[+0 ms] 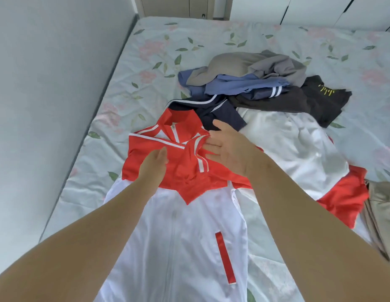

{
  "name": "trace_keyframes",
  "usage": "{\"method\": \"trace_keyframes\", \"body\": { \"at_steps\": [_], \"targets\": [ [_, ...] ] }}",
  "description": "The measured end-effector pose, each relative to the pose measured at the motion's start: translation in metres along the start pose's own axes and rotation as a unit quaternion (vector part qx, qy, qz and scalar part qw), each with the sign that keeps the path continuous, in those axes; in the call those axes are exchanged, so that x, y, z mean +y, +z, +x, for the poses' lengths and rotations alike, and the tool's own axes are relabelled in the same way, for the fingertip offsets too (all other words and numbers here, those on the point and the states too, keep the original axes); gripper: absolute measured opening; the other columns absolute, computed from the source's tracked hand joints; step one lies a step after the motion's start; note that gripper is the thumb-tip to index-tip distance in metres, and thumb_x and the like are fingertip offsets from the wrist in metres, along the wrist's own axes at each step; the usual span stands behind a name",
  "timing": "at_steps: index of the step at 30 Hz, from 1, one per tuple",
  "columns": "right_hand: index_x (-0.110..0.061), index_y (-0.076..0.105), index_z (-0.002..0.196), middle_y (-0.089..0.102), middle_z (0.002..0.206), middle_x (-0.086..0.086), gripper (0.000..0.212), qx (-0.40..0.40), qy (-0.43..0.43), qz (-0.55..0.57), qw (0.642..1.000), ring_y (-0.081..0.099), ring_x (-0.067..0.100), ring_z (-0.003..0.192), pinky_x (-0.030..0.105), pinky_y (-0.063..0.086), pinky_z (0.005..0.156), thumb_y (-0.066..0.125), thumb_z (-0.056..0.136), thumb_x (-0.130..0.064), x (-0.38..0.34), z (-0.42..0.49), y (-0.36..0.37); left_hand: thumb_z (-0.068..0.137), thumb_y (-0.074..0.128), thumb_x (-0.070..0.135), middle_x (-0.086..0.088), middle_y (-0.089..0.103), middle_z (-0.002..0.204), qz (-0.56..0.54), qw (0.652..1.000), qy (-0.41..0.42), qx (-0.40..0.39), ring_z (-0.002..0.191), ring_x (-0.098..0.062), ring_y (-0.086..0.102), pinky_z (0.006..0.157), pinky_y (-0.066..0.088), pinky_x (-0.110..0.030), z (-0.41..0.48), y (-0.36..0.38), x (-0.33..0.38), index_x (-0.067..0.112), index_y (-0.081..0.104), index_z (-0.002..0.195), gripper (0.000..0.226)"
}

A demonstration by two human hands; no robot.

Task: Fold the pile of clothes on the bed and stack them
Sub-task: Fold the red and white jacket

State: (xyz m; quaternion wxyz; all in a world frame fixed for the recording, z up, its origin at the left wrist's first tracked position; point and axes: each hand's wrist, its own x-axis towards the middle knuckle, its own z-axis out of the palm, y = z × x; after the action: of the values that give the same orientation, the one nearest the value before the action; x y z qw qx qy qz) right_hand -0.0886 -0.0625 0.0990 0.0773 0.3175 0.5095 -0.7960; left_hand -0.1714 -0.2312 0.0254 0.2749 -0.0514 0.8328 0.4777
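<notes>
1. The left grip [153, 166] rests on the red chest panel of the jacket [178, 236]. Its fingertips dip out of sight, so I cannot tell whether it presses or pinches the cloth.
2. The jacket lies front up on the bed [146, 62] under both grips, its white body running back toward the person.
3. The right grip [229, 149] is spread with fingers straight, touching the red shoulder just right of the collar [181, 123].
4. Beyond the right grip sits the pile of clothes [255, 83], grey on blue and dark pieces.
5. Right of that grip lies white and red cloth [298, 149], then a beige garment [381, 214].
</notes>
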Motion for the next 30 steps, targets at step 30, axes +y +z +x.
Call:
{"method": "trace_keyframes", "body": {
  "at_steps": [30],
  "targets": [
    [-0.016, 0.054, 0.124, 0.057, 0.125, 0.007, 0.035, 0.316, -0.003, -0.349, 0.882, 0.054, 0.023, 0.105, 0.036, 0.044, 0.093, 0.050, 0.090, -0.009, 0.208, 0.062, -0.038, 0.094, 0.055, 0.027, 0.001, 0.056, 0.078, 0.237, 0.967, 0.071, -0.069, 0.079, -0.021, 0.053, 0.059, 0.035, -0.024, 0.098, -0.046, -0.123, 0.015, 0.058, 0.085, 0.015]
  ]
}}
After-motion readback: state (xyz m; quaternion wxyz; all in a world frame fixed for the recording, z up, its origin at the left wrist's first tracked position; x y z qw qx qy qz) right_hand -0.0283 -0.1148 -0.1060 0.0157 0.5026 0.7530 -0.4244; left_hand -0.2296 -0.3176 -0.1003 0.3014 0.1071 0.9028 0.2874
